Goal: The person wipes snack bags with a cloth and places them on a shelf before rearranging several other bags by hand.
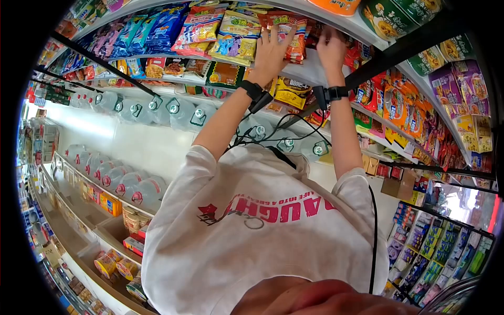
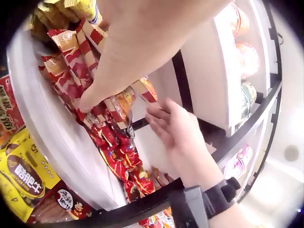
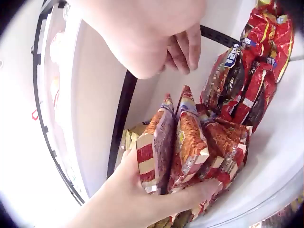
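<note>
Several red snack packs stand side by side on a white shelf, seen in the head view (image 1: 299, 43), the left wrist view (image 2: 76, 61) and the right wrist view (image 3: 188, 142). My left hand (image 1: 270, 56) (image 2: 142, 38) (image 3: 126, 197) spans this group and grips it, thumb along one side; its other fingers are partly hidden. Just beyond the packs, my right hand (image 1: 332, 50) (image 2: 179, 130) (image 3: 147, 33) hangs over the shelf, fingers loosely bent, with nothing in them.
Darker red packs (image 3: 232, 80) lie farther along the same shelf. Yellow packs (image 1: 237, 35) adjoin the group on the left. A black shelf post (image 1: 386, 55) slants close by the right forearm. Large clear bottles (image 1: 178, 109) line the floor below.
</note>
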Tool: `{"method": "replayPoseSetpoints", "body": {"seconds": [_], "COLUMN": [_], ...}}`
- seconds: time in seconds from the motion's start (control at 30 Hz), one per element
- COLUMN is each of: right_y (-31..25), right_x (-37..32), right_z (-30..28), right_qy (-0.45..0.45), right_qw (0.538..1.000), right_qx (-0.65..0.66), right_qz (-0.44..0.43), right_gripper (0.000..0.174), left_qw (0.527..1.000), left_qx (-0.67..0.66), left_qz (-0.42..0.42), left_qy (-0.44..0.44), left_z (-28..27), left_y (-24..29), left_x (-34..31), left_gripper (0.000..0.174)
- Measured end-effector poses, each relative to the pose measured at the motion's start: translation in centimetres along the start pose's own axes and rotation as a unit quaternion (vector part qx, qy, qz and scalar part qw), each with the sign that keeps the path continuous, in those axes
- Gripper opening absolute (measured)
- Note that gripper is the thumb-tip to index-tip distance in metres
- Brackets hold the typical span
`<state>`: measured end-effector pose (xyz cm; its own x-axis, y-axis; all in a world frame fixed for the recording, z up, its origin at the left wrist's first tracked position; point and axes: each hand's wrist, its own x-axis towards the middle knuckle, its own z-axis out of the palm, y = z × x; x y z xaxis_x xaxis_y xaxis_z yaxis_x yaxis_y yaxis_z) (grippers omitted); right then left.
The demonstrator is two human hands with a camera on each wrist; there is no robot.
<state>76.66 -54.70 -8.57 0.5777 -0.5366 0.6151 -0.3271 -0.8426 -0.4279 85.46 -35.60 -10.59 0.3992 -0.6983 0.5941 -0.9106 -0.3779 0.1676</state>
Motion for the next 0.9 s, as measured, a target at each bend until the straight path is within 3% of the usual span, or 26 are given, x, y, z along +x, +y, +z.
{"method": "replayPoseSetpoints", "body": {"seconds": [0.03,0.07,0.17,0.2,0.4,0.6,0.7,0.9], "right_y": [0.2,0.4,1.1,1.5,3.3,4.0,4.6,4.4], "right_x": [0.0,-0.4,-0.2,0.2,-0.1,-0.3,0.2,-0.2], "right_z": [0.4,0.8,2.0,2.3,2.6,3.6,4.4,4.1], "right_qy": [0.047,0.013,-0.029,-0.041,-0.055,0.060,0.042,0.029], "right_qw": [0.996,0.992,0.973,0.980,0.977,0.983,0.987,0.993], "right_qx": [-0.047,-0.082,-0.198,-0.164,-0.190,-0.163,-0.117,-0.088], "right_qz": [-0.065,-0.091,-0.112,-0.104,-0.078,-0.064,-0.098,-0.076], "right_gripper": [0.049,0.062,0.075,0.078,0.074,0.070,0.065,0.059], "left_qw": [1.000,1.000,1.000,1.000,0.999,0.996,0.997,0.997], "left_qx": [0.003,0.005,0.003,0.004,-0.009,0.037,0.038,0.064], "left_qz": [0.001,0.002,0.006,0.007,0.029,0.073,0.058,0.038], "left_qy": [0.005,0.011,0.023,0.024,0.039,0.018,0.024,0.013], "left_z": [0.1,0.3,0.5,0.5,0.5,0.3,1.0,3.9], "left_y": [0.0,0.1,0.1,0.1,-0.9,0.4,1.6,1.7], "left_x": [0.0,0.0,0.1,0.0,-0.1,-0.4,-0.1,2.4], "left_gripper": [0.113,0.113,0.113,0.113,0.110,0.105,0.104,0.102]}}
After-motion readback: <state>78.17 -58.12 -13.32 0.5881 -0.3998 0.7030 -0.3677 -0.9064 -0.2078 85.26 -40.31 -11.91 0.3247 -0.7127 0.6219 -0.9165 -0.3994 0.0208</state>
